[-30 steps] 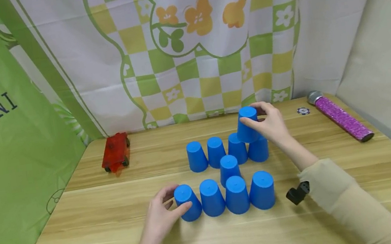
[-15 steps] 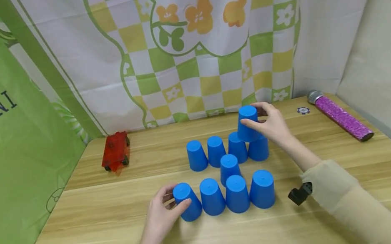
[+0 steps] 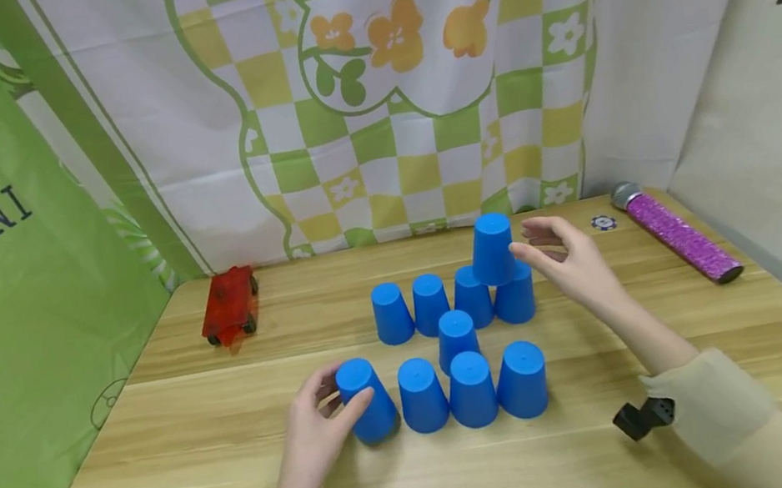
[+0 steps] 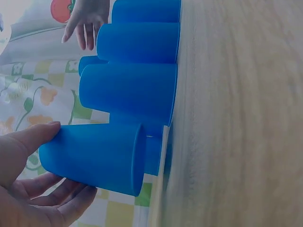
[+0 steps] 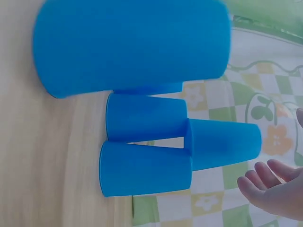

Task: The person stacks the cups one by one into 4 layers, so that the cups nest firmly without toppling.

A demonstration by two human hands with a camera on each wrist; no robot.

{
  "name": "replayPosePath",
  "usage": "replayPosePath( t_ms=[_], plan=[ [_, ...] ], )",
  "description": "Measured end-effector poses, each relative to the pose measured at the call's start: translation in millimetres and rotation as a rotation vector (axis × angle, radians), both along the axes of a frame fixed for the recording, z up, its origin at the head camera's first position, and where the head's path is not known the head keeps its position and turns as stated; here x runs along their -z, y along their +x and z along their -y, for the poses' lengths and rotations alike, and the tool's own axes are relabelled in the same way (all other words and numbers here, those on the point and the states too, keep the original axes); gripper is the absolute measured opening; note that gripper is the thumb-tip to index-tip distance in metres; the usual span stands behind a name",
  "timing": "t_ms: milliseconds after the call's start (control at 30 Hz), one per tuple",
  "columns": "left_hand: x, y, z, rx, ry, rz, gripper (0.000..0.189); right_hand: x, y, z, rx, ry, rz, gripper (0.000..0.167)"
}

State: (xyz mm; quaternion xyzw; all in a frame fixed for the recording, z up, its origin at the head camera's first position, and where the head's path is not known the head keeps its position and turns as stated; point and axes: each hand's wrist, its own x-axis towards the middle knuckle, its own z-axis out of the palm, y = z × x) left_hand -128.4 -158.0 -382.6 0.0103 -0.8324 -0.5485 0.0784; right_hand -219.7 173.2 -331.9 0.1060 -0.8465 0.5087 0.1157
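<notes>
In the head view my left hand (image 3: 314,437) grips an upside-down blue plastic cup (image 3: 372,407) at the front row's left end, thumb on one side and fingers on the other. That cup leans left, and the left wrist view shows its rim apart from the neighbouring cups. My right hand (image 3: 576,263) is beside another blue cup (image 3: 493,250), fingers apart and loosely bent, holding nothing. This cup stands across the two right cups of the back row (image 3: 392,315). One blue cup (image 3: 457,341) stands between the rows; three more front cups (image 3: 424,397) stand to its front.
On the wooden table (image 3: 202,449), a red toy car (image 3: 229,306) lies at the back left. A glittery pink microphone (image 3: 681,234) and a poker chip (image 3: 604,222) lie at the back right. A patterned curtain (image 3: 376,145) hangs behind.
My right hand has let go of the raised cup and drawn back to the right; the cup stays in place. My left hand has tilted its cup leftward, away from the row.
</notes>
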Motion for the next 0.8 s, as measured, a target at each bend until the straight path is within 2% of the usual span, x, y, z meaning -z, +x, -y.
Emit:
replayPosePath(
  t_ms=[233, 433, 633, 800],
  plan=[
    [-5.2, -0.6, 3.3, -0.01, 0.004, -0.041, 0.051, 3.8, 34.2, -10.8, -0.03, -0.003, 0.012, 0.049],
    [-18.5, -4.2, 7.3, 0.008, -0.029, -0.097, 0.048, 15.0, 61.0, -15.9, -0.048, 0.026, 0.066, 0.046],
    [-35.4, -13.6, 6.7, 0.047, -0.082, -0.147, 0.047, 30.6, 77.9, -15.0, -0.11, -0.025, 0.115, 0.045],
    [-49.9, -27.8, 3.9, 0.089, -0.107, -0.185, 0.047, 44.1, 84.8, -10.2, -0.141, -0.069, 0.088, 0.044]
  ],
)
